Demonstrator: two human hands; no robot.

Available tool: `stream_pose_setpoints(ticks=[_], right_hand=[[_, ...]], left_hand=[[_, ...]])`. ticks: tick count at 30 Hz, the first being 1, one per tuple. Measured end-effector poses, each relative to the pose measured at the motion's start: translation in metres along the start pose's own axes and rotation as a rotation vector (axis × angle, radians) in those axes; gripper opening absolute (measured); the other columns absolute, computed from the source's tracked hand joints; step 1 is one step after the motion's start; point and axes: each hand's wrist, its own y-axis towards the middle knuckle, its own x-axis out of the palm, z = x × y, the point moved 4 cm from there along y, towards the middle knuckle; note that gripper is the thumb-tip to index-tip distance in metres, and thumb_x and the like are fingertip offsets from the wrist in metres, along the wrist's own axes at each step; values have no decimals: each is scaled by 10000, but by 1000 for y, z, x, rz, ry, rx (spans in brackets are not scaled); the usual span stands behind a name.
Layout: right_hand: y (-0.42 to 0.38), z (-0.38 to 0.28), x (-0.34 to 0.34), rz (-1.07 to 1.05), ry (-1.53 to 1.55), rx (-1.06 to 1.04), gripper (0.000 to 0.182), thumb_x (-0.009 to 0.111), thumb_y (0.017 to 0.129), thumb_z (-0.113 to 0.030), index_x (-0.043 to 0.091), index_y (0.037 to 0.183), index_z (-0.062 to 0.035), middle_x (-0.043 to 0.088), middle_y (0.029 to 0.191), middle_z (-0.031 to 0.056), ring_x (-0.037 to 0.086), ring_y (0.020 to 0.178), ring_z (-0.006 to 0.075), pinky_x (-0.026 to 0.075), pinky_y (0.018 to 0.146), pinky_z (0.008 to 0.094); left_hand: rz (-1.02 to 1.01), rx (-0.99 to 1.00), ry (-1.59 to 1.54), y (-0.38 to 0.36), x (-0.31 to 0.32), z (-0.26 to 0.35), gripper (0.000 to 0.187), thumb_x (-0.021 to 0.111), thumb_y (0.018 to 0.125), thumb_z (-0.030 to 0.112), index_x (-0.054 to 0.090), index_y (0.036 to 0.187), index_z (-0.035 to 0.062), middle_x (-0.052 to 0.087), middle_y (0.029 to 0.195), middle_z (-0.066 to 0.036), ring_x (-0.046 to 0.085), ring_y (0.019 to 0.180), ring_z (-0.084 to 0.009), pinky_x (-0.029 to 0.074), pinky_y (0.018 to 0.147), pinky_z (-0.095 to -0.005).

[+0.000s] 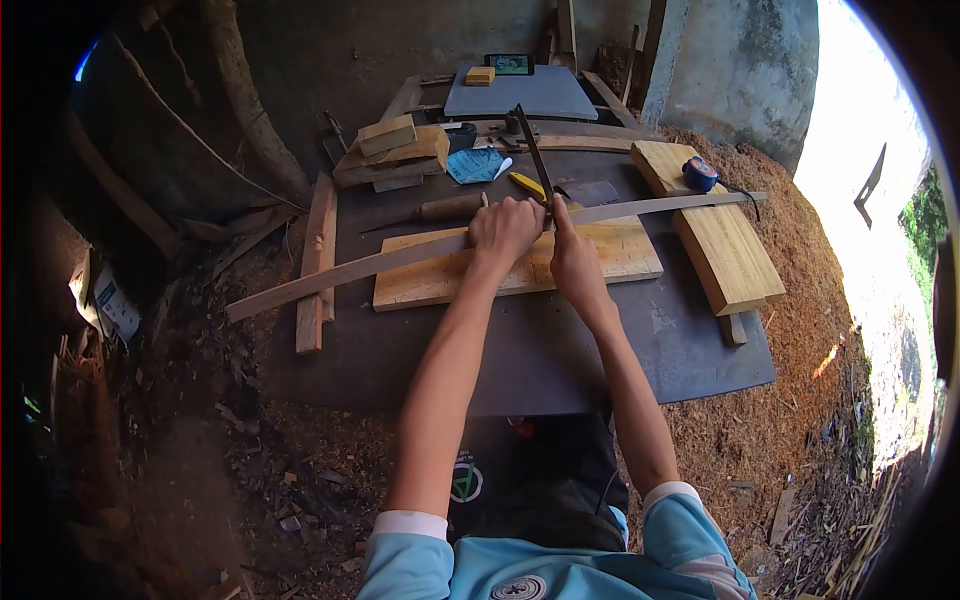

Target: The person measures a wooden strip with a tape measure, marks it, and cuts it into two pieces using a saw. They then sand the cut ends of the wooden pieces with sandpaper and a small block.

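A long thin wooden strip (350,272) runs slantwise across the table, over a wide flat board (430,282). My left hand (507,232) is closed around the strip near its middle, on top of the board. Right beside it, my right hand (577,260) grips a long, narrow, dark blade-like tool (533,145), index finger stretched along it. The tool points away from me and meets the strip between my hands; its handle is hidden in my fingers. Just beyond lie a yellow utility knife (527,186) and a wooden-handled tool (452,208).
Stacked wood blocks (395,150) and a blue packet (475,166) lie at the table's back left. On the right, a tape measure (700,174) rests on thick planks (725,260). Crossed sticks (318,260) lie left. A phone (509,64) stands on the back table (520,98).
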Motion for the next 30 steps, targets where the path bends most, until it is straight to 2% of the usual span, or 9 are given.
stream_pose_setpoints(ticks=[2,8,12,15,18,21,25,26,30], right_hand=[[0,7,3,37,53,-74,759,437,722,81,162,1413,-66,563,646,277,572,597,417,439,572,497],[-51,-15,-18,-89,-97,100,776,418,712,120,180,1415,-107,536,609,280,552,583,435,419,569,511],[-154,-43,-68,-244,-114,228,777,419,729,121,152,1417,-123,527,590,261,545,570,427,377,528,520],[-191,-57,-95,-310,-25,258,729,420,765,106,164,1410,-116,515,591,268,539,567,425,321,487,487],[-172,-53,-95,-49,52,175,663,414,795,86,201,1396,-98,507,604,288,536,575,428,290,473,444],[-133,-41,-83,-121,26,195,651,407,783,87,226,1386,-80,515,631,302,536,585,431,297,503,473],[-74,-12,-44,-154,-13,151,688,404,746,88,225,1390,-77,537,660,301,550,629,439,370,579,511],[-60,-9,-37,-149,-16,122,713,417,732,82,213,1396,-79,553,682,297,566,668,440,401,610,513],[-12,-8,-23,-192,-15,148,705,436,736,44,215,1396,-70,565,688,297,577,718,454,430,649,517]], left_hand=[[-5,-10,6,0,-1,1,454,367,872,267,648,656,-17,620,701,-227,628,652,-393,511,630,-470],[-8,-69,-8,4,1,-3,405,408,845,276,672,666,26,630,697,-207,641,684,-369,517,630,-438],[-73,-80,-27,6,1,-3,399,399,849,264,676,708,13,628,730,-221,637,708,-377,511,653,-446],[-162,-89,-42,4,-6,1,455,331,882,272,659,754,-15,630,823,-229,615,811,-410,490,742,-471],[-101,-39,-38,0,-5,1,436,359,864,260,663,709,-12,624,757,-232,626,745,-390,499,703,-455],[-39,-32,-38,1,-6,1,430,374,856,248,663,674,-13,620,709,-233,632,704,-380,505,682,-449],[0,-12,-28,0,-9,3,434,371,855,241,661,658,-14,617,700,-236,631,692,-382,506,683,-456],[-109,-48,-30,1,-9,2,460,334,878,287,670,755,-3,628,818,-231,614,792,-417,487,755,-480],[-117,-56,-34,0,-8,3,463,334,880,286,669,748,-4,628,815,-231,615,792,-415,486,750,-482]])
